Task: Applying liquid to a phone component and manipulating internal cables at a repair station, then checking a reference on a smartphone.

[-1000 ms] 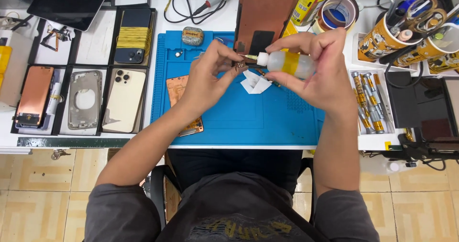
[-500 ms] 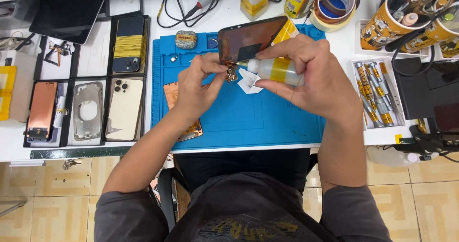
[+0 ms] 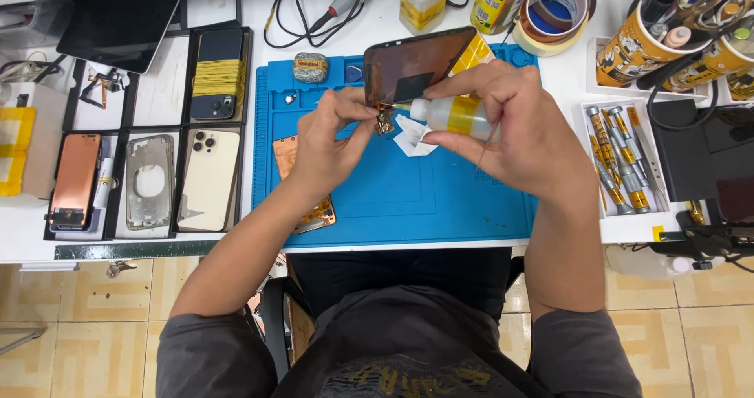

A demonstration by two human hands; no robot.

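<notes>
One phone screen (image 3: pixel 416 66) now nearer; two hands' fingers grasping it and one bottle (image 3: pixel 452 115).

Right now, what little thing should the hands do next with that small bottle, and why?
Probably a gentle squeeze by the right hand: the small clear bottle with yellow liquid lies sideways, its tip almost touching the phone screen panel's lower connector, which the left hand pinches steady above the blue work mat.

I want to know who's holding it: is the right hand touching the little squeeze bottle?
Touching. The head view shows the right hand wrapped around the small bottle, fingers pressing its sides.
</notes>
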